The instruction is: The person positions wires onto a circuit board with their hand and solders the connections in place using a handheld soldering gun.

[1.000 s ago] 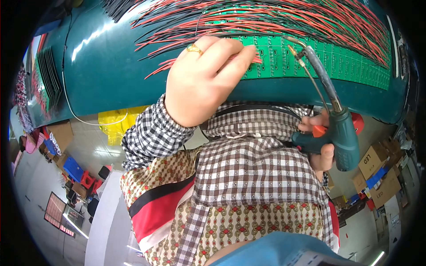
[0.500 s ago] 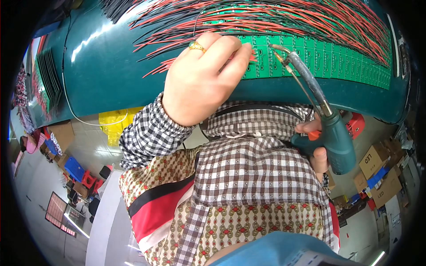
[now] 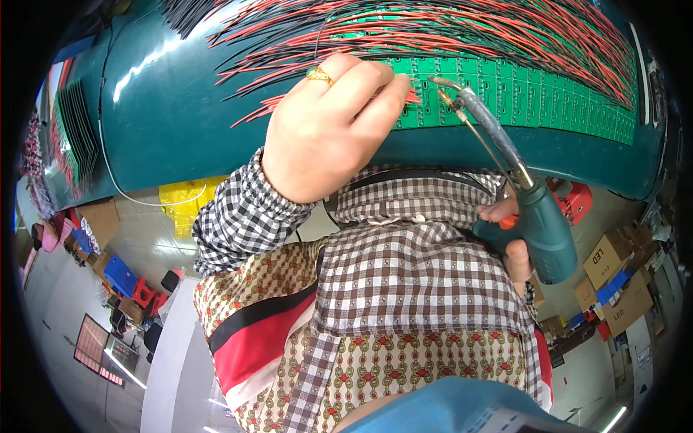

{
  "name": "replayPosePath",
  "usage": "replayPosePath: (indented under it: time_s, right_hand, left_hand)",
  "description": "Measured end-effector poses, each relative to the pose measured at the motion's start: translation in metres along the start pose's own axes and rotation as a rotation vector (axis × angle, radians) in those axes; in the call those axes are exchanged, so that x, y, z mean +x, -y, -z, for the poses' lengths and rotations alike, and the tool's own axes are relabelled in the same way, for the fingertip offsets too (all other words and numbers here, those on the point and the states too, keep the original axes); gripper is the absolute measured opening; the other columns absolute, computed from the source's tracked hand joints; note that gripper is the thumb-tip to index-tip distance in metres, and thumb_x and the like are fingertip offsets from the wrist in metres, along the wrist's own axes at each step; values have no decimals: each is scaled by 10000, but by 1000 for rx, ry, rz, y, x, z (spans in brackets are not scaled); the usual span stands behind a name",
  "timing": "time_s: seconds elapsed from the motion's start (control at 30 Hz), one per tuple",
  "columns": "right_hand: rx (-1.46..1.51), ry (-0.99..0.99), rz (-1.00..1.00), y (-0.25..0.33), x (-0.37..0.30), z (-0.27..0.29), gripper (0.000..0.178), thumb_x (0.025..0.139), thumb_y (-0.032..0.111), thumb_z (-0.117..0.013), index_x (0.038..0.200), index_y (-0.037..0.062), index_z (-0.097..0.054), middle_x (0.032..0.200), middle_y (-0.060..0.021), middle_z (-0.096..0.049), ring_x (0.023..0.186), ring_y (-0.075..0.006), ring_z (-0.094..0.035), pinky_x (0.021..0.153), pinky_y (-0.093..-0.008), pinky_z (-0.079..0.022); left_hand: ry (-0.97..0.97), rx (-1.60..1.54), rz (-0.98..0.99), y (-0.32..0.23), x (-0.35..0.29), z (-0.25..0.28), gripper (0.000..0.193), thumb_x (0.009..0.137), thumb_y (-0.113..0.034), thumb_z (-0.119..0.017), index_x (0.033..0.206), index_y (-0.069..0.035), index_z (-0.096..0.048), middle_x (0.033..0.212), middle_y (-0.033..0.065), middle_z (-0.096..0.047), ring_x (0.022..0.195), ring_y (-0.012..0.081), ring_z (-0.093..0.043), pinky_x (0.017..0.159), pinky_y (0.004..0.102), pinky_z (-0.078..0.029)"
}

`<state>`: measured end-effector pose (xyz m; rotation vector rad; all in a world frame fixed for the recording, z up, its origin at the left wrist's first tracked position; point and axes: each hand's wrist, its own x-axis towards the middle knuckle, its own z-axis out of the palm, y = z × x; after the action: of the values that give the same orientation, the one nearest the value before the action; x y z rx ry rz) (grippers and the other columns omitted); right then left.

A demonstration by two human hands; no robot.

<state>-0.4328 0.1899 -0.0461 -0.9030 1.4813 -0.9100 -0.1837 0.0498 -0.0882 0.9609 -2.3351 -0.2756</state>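
My left hand [image 3: 332, 130], wearing a gold ring, is curled palm-down over the near edge of a sheet of green circuit boards [image 3: 505, 94]. Red wires [image 3: 254, 112] show on both sides of it, and its fingers are closed on a red wire [image 3: 412, 97] at the boards; the fingertips are mostly hidden. My right hand [image 3: 517, 261] grips a dark green soldering gun [image 3: 546, 234] with an orange trigger. The gun's bent tip and thin feed tube point at the boards, just right of my left fingers.
A thick spread of red and black wires [image 3: 433, 36] lies across the boards. More black wires [image 3: 189, 14] sit at the far left of the teal table [image 3: 180, 108]. A stack of wired boards [image 3: 78, 130] stands near the left edge, beside a white cable [image 3: 105, 137]. Cardboard boxes [image 3: 608, 258] stand at right.
The soldering gun's tip has shifted slightly left, closer to my left fingers. My left hand has barely moved.
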Motion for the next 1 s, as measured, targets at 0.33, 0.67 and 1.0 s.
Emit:
replayPosePath:
  time_s: [0.33,0.67,1.0]
  right_hand:
    - [-1,26,-31,1,4,-2,920,797,582,-684,1285,-152,-420,901,-119,-590,841,-243,-617,852,-424,-537]
    - [-27,33,-35,-2,7,-2,905,806,578,-674,1274,-157,-426,885,-117,-593,832,-238,-625,845,-419,-542]
    - [-16,-114,-16,4,-1,-10,858,799,562,-689,1280,-109,-455,926,-122,-617,854,-251,-637,837,-416,-546]
  left_hand:
    - [21,-5,6,-1,1,1,368,650,44,-687,1011,-28,-677,910,65,-626,785,231,-622,668,320,-516]
    - [32,-29,15,-1,1,-1,375,638,49,-681,1007,-20,-679,909,73,-623,790,234,-622,678,327,-516]
    - [31,-26,19,-2,2,3,376,635,44,-679,1005,-20,-681,913,74,-625,794,234,-622,683,328,-518]
